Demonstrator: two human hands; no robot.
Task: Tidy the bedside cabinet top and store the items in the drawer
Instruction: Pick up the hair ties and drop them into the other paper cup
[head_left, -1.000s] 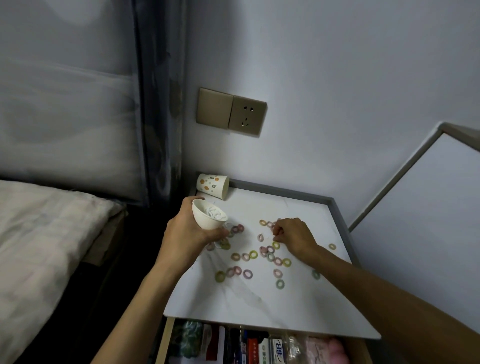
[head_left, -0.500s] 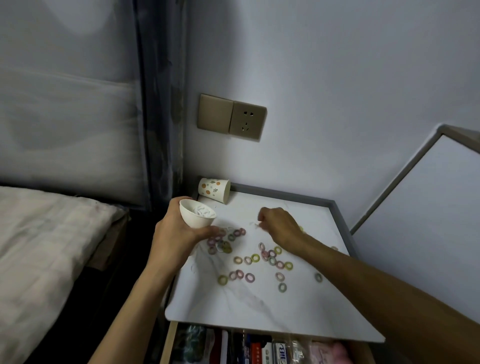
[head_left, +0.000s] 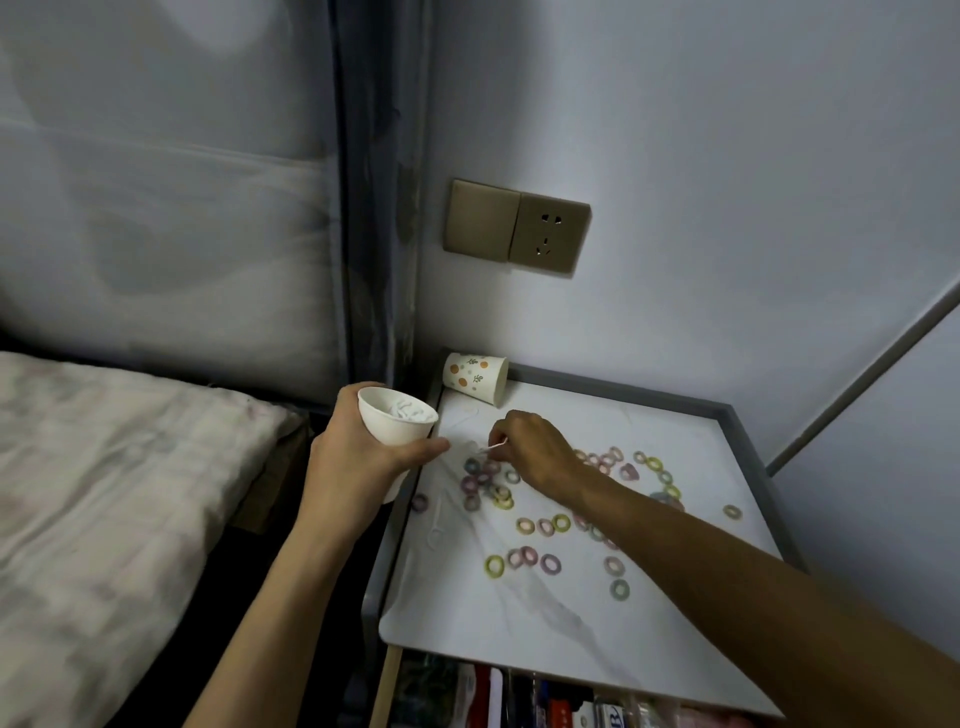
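My left hand (head_left: 358, 457) grips a small white cup (head_left: 396, 417) with white bits inside, held just off the left edge of the white cabinet top (head_left: 519, 634). My right hand (head_left: 535, 448) reaches across the top and pinches a thin white stick (head_left: 496, 446) near the cup. Several small coloured hair ties (head_left: 540, 526) lie scattered over the top. A paper cup (head_left: 475, 376) with orange dots lies on its side in the back left corner. Below the front edge the drawer (head_left: 519, 696) is open, with boxes and packets inside.
A bed with a pale cover (head_left: 104, 493) lies to the left, across a dark gap. A wall switch and socket (head_left: 517, 226) sit above the cabinet. A grey raised rim (head_left: 748, 452) borders the top at the back and right.
My right hand has moved left across the top, from the hair ties toward the cup, and now pinches a thin white stick. My left hand with the cup shifted slightly left.
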